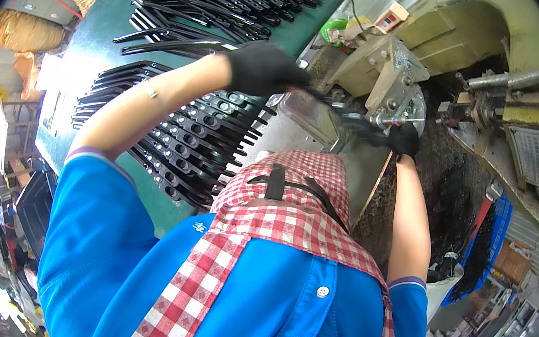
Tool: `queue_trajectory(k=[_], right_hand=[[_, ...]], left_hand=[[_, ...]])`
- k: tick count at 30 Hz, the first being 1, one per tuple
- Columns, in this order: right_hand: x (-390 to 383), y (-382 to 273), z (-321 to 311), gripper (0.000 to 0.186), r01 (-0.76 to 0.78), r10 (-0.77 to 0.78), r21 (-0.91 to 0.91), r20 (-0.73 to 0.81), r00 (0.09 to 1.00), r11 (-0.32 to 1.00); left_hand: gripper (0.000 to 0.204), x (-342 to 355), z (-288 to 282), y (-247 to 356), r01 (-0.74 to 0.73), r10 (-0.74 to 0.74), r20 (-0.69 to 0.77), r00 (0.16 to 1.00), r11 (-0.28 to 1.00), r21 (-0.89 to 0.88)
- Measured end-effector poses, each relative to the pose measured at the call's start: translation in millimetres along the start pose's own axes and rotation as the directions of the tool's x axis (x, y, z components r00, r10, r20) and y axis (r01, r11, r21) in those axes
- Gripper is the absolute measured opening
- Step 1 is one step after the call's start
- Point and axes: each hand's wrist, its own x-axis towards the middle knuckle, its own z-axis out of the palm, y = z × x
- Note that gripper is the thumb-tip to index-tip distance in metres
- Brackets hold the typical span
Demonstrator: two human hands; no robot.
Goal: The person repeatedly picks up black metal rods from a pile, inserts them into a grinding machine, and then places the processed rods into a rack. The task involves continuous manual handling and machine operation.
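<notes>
Workpiece: long black metal strip (342, 113), held level across the machine's work zone, between both gloved hands.
Left hand (263, 67): black glove, clenched around the strip's near end.
Right hand (403, 139): black glove, gripping the strip's far end, just beside the steel fixture plate (398, 83).
Machine: yellow-green housing (469, 24) with threaded rod (523, 77) above the fixture.
Guard: clear curved shield (308, 115) under the strip.
Stock: rows of black strips (191, 137) on the green bench (106, 28).
Hazard 1: right fingers sit near the fixture; a slip could pinch them.
Hazard 2: a tilted strip could seat crooked.
</notes>
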Motion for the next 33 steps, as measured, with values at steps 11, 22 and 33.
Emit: queue_trajectory(k=[11, 22, 33], right_hand=[[17.6, 58.6, 15.4, 0.008, -0.035, 0.005, 0.823, 0.039, 0.999, 0.567], [-63.4, -85.4, -114.5, 0.016, 0.003, 0.057, 0.965, -0.018, 0.998, 0.261], [-157.2, 122.1, -13.8, 0.030, -0.184, 0.229, 0.262, -0.152, 0.961, 0.947]], left_hand=[[0.024, -209.3, 100.3, -79.0, 0.603, -0.612, -0.356, 0.706, 0.783, -0.151], [0.041, -152.7, 90.6, -142.0, 0.534, -0.489, -0.269, 0.830, 0.835, 0.130], [0.030, -145.3, 89.1, -150.3, 0.462, -0.464, -0.354, 0.812, 0.882, -0.096]])
